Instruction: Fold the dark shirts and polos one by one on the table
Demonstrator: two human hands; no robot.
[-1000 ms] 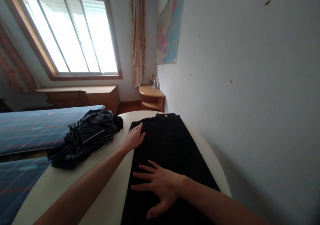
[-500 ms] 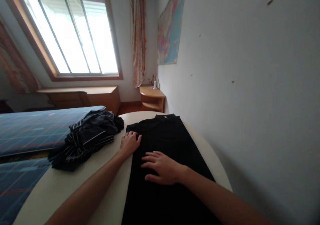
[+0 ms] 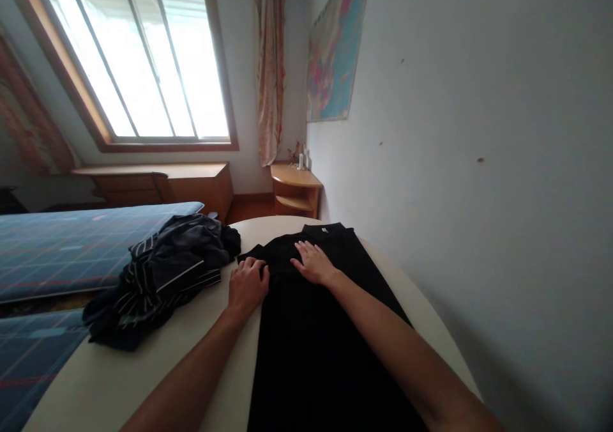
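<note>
A black collared shirt (image 3: 306, 349) lies lengthwise on a round, pale table (image 3: 191, 368), its collar with a small white label at the far end. My left hand (image 3: 248, 285) rests on the shirt's left edge, just below the sleeve, fingers bent and thumb apart; whether any cloth is pinched under the fingertips is hidden. Flat on the upper part of the shirt, below the collar, lies my right hand (image 3: 313, 262) with its fingers stretched out and holding nothing.
A heap of dark striped clothes (image 3: 177, 272) lies at the table's left edge, against a blue checked mattress (image 3: 67, 246). Close along the right side runs a white wall (image 3: 431, 215). Beyond the table stand a corner shelf (image 3: 294, 175) and a low wooden desk (image 3: 196, 173).
My right hand has slid forward over the shirt toward the collar. My left hand stays at the left edge, its fingers more bent. The view has shifted slightly.
</note>
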